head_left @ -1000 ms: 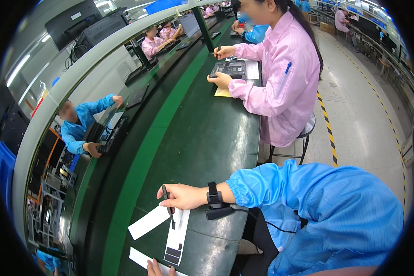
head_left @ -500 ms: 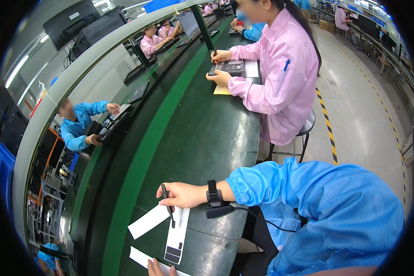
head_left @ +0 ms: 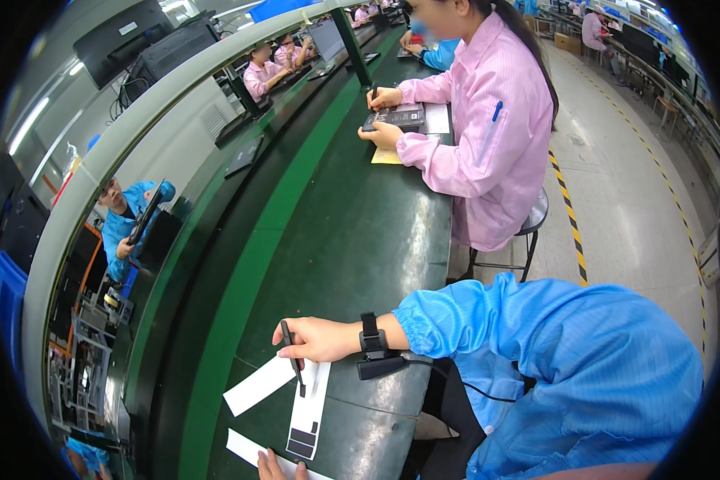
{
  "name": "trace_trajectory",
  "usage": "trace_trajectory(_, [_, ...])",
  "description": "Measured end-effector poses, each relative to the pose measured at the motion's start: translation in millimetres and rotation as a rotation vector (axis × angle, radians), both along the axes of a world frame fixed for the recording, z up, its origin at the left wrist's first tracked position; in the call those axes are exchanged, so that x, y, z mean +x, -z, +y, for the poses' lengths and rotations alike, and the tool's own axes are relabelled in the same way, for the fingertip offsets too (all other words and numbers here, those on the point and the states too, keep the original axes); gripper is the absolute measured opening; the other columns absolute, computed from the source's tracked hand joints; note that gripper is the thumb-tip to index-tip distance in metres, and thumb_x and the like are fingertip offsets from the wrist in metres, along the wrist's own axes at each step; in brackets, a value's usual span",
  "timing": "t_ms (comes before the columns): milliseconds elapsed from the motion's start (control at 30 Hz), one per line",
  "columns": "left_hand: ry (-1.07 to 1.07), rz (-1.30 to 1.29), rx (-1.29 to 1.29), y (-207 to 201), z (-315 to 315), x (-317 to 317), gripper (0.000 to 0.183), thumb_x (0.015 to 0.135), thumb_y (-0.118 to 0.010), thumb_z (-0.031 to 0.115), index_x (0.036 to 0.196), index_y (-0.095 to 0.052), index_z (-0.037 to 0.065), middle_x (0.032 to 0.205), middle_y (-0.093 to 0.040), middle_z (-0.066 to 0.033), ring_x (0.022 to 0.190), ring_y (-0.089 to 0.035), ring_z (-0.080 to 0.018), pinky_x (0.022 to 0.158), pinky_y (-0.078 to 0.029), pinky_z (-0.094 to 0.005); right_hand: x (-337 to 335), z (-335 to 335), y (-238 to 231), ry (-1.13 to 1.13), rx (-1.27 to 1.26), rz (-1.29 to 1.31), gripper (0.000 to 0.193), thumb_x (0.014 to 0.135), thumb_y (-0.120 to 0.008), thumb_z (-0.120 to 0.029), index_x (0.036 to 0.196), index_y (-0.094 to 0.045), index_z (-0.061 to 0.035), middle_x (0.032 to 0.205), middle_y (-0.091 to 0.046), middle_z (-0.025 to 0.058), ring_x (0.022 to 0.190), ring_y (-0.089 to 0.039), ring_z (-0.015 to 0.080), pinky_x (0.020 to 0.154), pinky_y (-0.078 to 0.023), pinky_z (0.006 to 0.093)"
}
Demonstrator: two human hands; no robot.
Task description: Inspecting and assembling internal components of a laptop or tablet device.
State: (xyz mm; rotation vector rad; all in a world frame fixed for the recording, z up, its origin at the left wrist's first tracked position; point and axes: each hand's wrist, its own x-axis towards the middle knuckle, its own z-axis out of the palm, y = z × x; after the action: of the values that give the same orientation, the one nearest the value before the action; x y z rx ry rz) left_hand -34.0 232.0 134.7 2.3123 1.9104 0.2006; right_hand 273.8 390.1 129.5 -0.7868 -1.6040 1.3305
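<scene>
In the head view, a slim black tool [head_left: 289, 346] is clamped in the right hand [head_left: 322, 339]. On the green table [head_left: 352, 248], a white strip with black patches [head_left: 303, 412] is seen at that hand's 6 o'clock, a plain strip [head_left: 256, 386] at 8. At the patched strip's 7 o'clock, a lower strip [head_left: 246, 448] is touched by the left hand's [head_left: 280, 467] fingers; whether they are closed cannot be told.

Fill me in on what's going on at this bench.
The right hand holds a slim black tool, its lower end over a white strip with dark patches. The left hand, partly out of view, is at another white strip. A third strip lies to the left of the patched one. Farther along the bench, a person in pink handles a dark device.
</scene>
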Motion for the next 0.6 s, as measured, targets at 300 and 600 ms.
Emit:
trace_trajectory(300, [-0.018, -0.027, -0.028, -1.1, 0.2, 1.6, 0.069, 0.085, -0.064, 0.032, 0.14, -0.037, 0.001, 0.141, -0.036, -0.0294, 0.127, -0.038, -0.0448, 0.106, -0.033, -0.0451, 0.4, 3.4, 1.8, -0.008, 0.017, 0.001, 0.03, 0.094, -0.058, -0.022, 0.11, -0.047, 0.0006, 0.077, -0.064, 0.0078, 0.07, -0.065, 0.0157, 0.059, -0.048, 0.0309])
trace_trajectory(600, [-0.011, -0.012, -0.028, -8.2, 1.0, 3.3, 0.068, 0.086, -0.063, 0.033, 0.14, -0.037, 0.002, 0.141, -0.036, -0.0301, 0.127, -0.037, -0.0453, 0.107, -0.031, -0.0459, 1.6, 1.7, -4.6, 0.001, -0.002, -0.007, 0.03, 0.094, -0.058, -0.022, 0.111, -0.048, 0.0012, 0.077, -0.065, 0.0082, 0.069, -0.065, 0.0155, 0.057, -0.048, 0.0307])
